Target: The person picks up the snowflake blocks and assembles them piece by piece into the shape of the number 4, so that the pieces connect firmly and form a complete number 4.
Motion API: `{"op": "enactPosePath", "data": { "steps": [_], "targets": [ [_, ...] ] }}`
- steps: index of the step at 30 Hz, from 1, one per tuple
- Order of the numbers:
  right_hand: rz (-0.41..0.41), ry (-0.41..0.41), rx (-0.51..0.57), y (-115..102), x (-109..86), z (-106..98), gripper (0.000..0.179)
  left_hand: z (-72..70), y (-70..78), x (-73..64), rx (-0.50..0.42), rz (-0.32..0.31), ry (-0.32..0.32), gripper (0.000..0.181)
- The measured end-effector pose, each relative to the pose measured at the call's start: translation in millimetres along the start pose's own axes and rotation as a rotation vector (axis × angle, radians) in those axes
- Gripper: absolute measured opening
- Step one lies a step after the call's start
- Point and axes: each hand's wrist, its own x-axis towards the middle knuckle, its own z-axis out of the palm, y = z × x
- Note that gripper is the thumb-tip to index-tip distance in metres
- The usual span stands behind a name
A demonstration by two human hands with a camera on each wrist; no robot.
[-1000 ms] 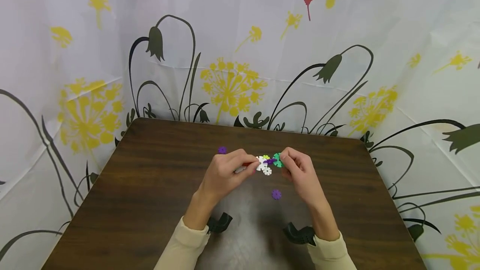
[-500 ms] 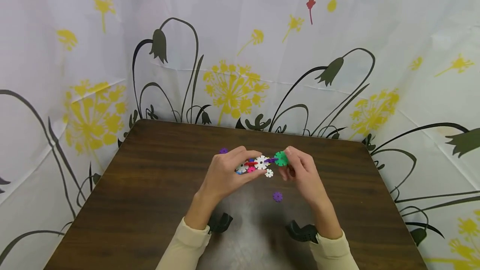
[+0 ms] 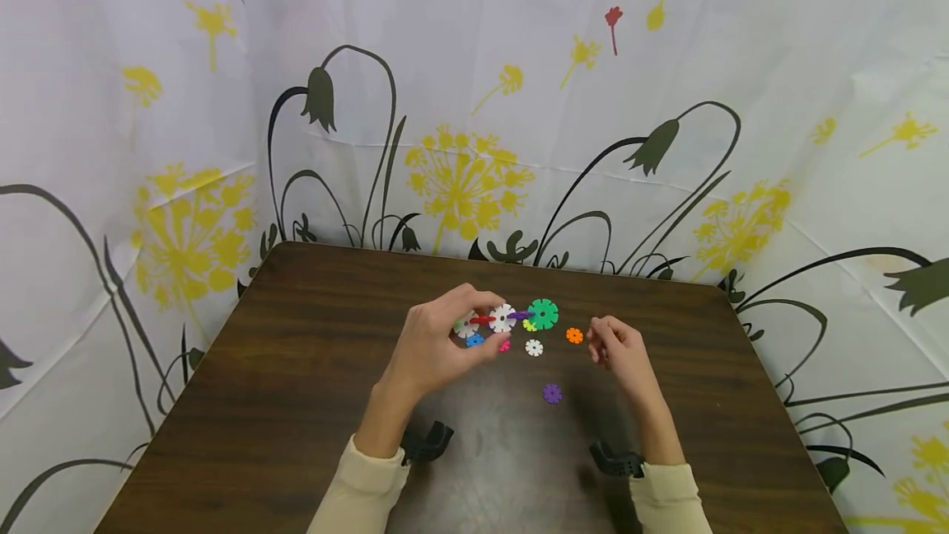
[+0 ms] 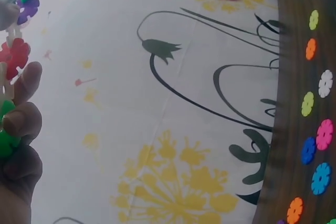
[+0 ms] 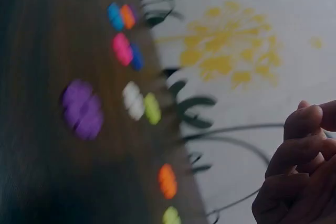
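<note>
My left hand (image 3: 433, 344) grips a chain of interlocking notched plastic discs (image 3: 502, 318) above the table, thumb below and fingers above. White, red, white, purple and green discs follow one another along it; the green disc (image 3: 544, 314) forms the free right end. In the left wrist view, a further green disc (image 4: 7, 132) lies by the curled fingers (image 4: 23, 121), partly hidden. My right hand (image 3: 621, 350) hovers to the right with loosely curled fingers and nothing in it, apart from the chain. The loose orange disc (image 3: 574, 336) is nearest to it.
Loose discs lie on the dark wooden table (image 3: 311, 369): a white disc (image 3: 534, 348), a purple disc (image 3: 552, 394) nearer the front, a pink disc (image 5: 123, 49), a light blue disc (image 4: 321, 178) and several others. A flower-patterned cloth (image 3: 460, 64) hangs behind the table.
My right hand has let go of the green disc and moved right and down. My left hand has shifted slightly left with the chain, uncovering the loose orange disc.
</note>
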Motion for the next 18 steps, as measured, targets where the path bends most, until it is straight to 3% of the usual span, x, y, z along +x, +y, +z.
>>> {"op": "enactPosePath", "data": {
  "steps": [6,9,18],
  "targets": [
    [0.076,0.054,-0.356,42.6,15.5,-10.0,0.029,-11.2,-3.2,-2.3,0.03,-0.063,0.026,0.035],
    [0.126,0.056,-0.48,55.1,19.4,-14.8,0.027,-17.4,-4.9,-3.7,0.036,-0.106,0.044,0.035],
    [0.237,0.008,-0.567,65.3,24.6,-19.9,0.047,-22.2,-7.1,-6.1,0.048,-0.174,0.046,0.035]
  ]
}}
